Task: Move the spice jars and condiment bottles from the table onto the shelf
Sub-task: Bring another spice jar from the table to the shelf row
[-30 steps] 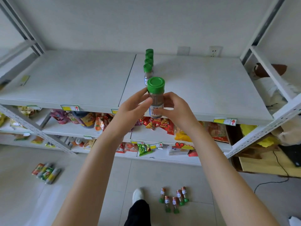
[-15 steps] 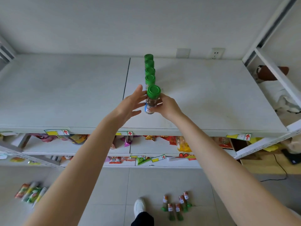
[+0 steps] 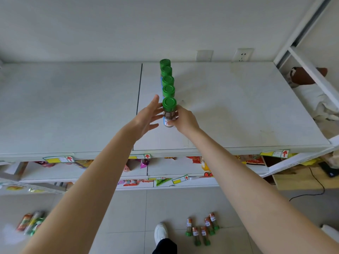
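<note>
A green-capped spice jar (image 3: 169,111) with brown contents stands on the white top shelf (image 3: 238,110), at the near end of a straight row of several green-capped jars (image 3: 167,80) that runs toward the wall. My right hand (image 3: 184,119) grips the jar's lower body from the right. My left hand (image 3: 146,117) is beside it on the left with straight fingers, their tips touching the jar's side. Several more spice jars (image 3: 201,229) with green caps lie on the floor tiles near my foot.
The shelf's right upright and diagonal brace (image 3: 311,74) stand at the right. Lower shelves hold snack packets (image 3: 194,159). More packets (image 3: 30,222) lie on the floor at the left. A wall socket (image 3: 242,55) sits behind the shelf.
Both hands carried the jar from in front of the shelf edge up and onto the shelf, setting it at the near end of the row. My left fingers have straightened.
</note>
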